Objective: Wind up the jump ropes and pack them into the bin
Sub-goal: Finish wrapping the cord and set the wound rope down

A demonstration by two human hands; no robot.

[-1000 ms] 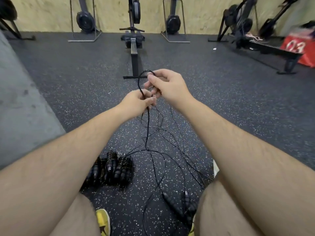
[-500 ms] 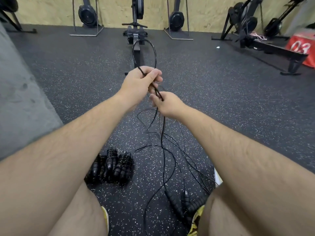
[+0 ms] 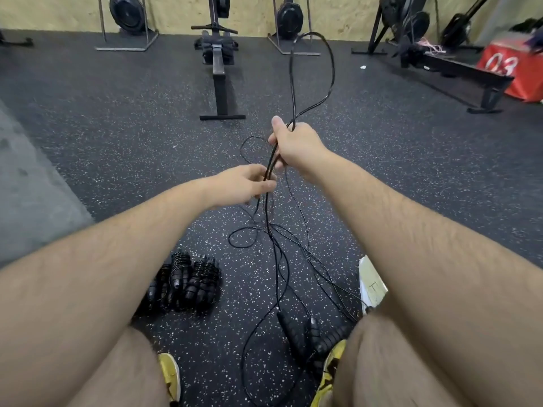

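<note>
A: Gripping anything w/ the right hand (image 3: pixel 293 145)?
B: Yep. Fisted round the jump rope (image 3: pixel 271 161), thumb up, held fwd & higher than the other hand. Doubled black cord thru the fist, sticking out of the top as a tall loop (image 3: pixel 332 69).
A: And the left hand (image 3: pixel 244 186)?
B: Lower, nearer the body, just below the right. Fingers curled, thumb on top, pinching the same cord right under the fist. Can't tell how firmly.
A: Below that?
B: Dropping to the floor (image 3: pixel 117 127) in loose tangled strands btw the knees. More than one thin cord down there; can't sort which from which. Ending at black handles (image 3: pixel 296 339) lying nr the right shoe (image 3: pixel 332 365), yellow.
A: Any wound up?
B: Small pile of wound ropes (image 3: pixel 188 283), black, on the floor left of the tangle & apart from it, ahead of the left shoe (image 3: pixel 170 374).
A: Rest of the bg?
B: Black speckled rubber underfoot, grey slab (image 3: pixel 29 186) along the left edge. Rowing machine (image 3: pixel 219 69) straight ahead, by a chipboard wall (image 3: pixel 176 13); more stood upright either side. Red box (image 3: pixel 508 71) marked "03" far right. White card (image 3: pixel 371 283) on the floor beside the right forearm, partly hidden.
</note>
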